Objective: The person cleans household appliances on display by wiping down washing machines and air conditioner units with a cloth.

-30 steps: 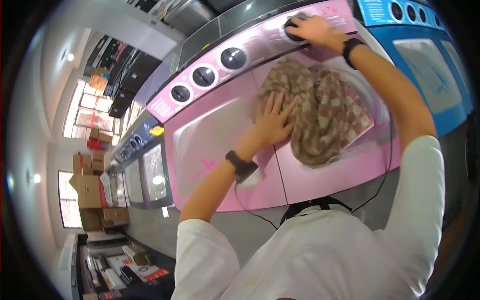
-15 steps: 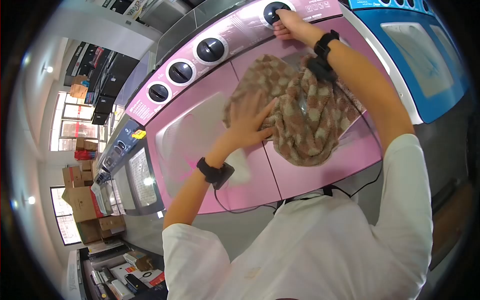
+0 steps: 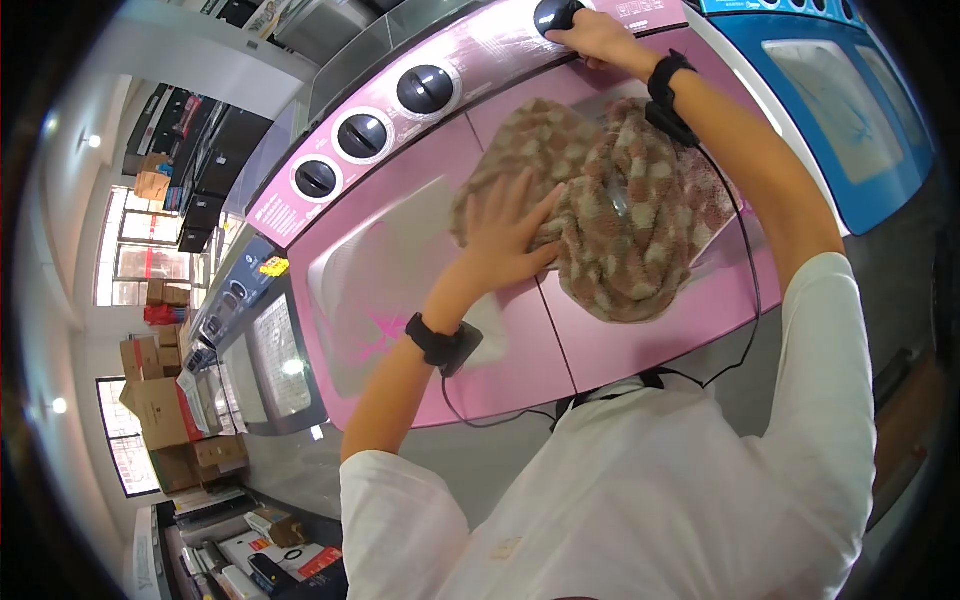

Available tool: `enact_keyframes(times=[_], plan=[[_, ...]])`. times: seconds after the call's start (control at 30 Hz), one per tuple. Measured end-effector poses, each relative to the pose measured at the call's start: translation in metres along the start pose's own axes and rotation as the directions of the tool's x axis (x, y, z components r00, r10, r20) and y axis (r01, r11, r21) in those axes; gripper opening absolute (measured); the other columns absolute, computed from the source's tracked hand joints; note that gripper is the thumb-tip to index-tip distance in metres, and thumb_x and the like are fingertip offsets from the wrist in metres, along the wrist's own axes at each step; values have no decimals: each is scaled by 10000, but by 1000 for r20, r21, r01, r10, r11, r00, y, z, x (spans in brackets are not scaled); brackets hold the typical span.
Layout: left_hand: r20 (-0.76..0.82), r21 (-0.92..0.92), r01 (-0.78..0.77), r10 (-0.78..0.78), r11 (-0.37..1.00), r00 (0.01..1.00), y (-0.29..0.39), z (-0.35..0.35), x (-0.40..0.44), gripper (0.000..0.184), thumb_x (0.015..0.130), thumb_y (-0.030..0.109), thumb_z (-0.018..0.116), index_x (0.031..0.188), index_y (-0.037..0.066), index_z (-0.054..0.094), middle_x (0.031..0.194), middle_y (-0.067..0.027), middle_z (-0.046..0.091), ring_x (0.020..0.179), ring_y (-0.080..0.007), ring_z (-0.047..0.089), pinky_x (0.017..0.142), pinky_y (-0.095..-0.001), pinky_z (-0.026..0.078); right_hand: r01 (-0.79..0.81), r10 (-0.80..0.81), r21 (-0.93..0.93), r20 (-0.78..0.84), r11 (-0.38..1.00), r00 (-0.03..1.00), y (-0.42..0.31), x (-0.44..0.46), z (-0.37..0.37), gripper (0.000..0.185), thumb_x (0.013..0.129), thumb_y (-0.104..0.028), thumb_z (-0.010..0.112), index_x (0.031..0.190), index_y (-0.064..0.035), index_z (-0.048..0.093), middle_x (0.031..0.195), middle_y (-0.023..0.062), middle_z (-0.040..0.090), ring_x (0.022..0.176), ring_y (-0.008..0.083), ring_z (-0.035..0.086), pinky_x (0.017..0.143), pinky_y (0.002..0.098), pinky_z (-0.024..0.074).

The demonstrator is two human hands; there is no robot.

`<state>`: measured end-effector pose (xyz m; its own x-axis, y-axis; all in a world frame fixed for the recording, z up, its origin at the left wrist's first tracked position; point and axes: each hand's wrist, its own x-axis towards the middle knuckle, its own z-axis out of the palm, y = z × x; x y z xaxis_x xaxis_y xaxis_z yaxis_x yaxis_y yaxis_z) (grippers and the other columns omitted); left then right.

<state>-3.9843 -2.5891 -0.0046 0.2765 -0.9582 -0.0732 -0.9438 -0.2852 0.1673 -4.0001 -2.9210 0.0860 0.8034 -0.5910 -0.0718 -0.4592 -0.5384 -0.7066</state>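
Observation:
A pink twin-tub washing machine (image 3: 480, 350) spans the middle of the head view. On its lid lies a bunched fluffy cloth (image 3: 625, 230) with a brown and beige check. My left hand (image 3: 503, 238) rests with fingers spread on the cloth's left edge, holding nothing. At the top of the control panel (image 3: 490, 45), my right hand (image 3: 603, 42) grips the far-right black knob (image 3: 557, 16), its fingers closed round the near side. Part of that knob is hidden by my fingers.
Three more black knobs line the panel, one of them the middle knob (image 3: 425, 90). A blue washing machine (image 3: 850, 110) stands close on the right, a grey one (image 3: 265, 350) on the left. Cardboard boxes (image 3: 160, 410) are stacked further left. Cables run from both wrist straps.
My right hand has rotated at the knob, its fingers now lower on the knob's side. My left hand stays spread on the cloth. The view has shifted slightly.

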Motion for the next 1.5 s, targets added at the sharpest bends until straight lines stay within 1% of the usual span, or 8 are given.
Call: enact_keyframes(times=[0.17,0.27,0.4,0.43,0.67,0.8,1.13,1.5], plan=[[-44,15,-10,10,1000,999,1,3,0,801,901,596,605,1615,368,325,1693,-178,195,1549,-448,146,1185,-704,62,231,-524,-690,-249,686,815,65,76,38,347,793,-329,768,968,-32,726,861,207,731,878,338,737,815,442,577],[36,46,28,-29,999,999,7,-8,0,782,918,540,591,1623,387,287,1720,-131,138,1580,-403,94,1224,-650,31,403,-660,-872,130,279,739,-4,-36,-26,304,803,-308,759,960,-49,729,874,216,732,881,346,735,809,462,576],[25,54,18,-19,998,999,6,-4,0,789,914,541,597,1623,386,287,1720,-136,136,1581,-403,87,1226,-645,31,325,-516,-479,-346,815,784,49,41,0,524,929,-507,670,1002,11,692,792,177,720,634,257,719,646,406,579],[30,44,20,-21,999,999,6,-5,0,792,911,540,601,1623,388,288,1720,-135,134,1582,-402,83,1227,-643,28,102,-102,36,-15,994,995,52,39,-5,508,899,-506,729,967,-4,686,795,141,715,669,213,711,614,371,564],[78,-3,42,-42,999,996,6,-6,3,849,870,542,644,1624,393,284,1728,-127,110,1587,-397,51,1226,-638,8,-21,11,690,20,724,1000,50,67,47,570,891,-561,705,1016,-6,658,845,110,710,676,143,668,569,297,532],[85,3,36,-36,999,996,4,-4,3,842,886,585,638,1625,363,299,1709,-177,139,1572,-424,74,1193,-691,23,226,-419,-519,-291,824,860,47,32,26,307,918,-306,643,992,-21,727,934,231,730,908,369,723,804,498,566],[138,33,89,-93,996,986,5,-8,12,878,887,615,617,1638,411,211,1736,-117,79,1590,-394,15,1208,-665,1,482,-395,-369,288,795,872,36,-174,16,443,975,-377,604,1307,-86,637,1184,201,671,1152,381,622,1021,479,475],[229,48,5,-16,999,973,27,-11,-40,841,961,618,513,1661,354,128,1729,-177,0,1575,-453,-35,1187,-706,-12,335,-509,-732,-18,593,861,185,-316,8,481,1010,-320,563,1454,-134,551,1567,186,431,1492,419,327,1230,587,212]])
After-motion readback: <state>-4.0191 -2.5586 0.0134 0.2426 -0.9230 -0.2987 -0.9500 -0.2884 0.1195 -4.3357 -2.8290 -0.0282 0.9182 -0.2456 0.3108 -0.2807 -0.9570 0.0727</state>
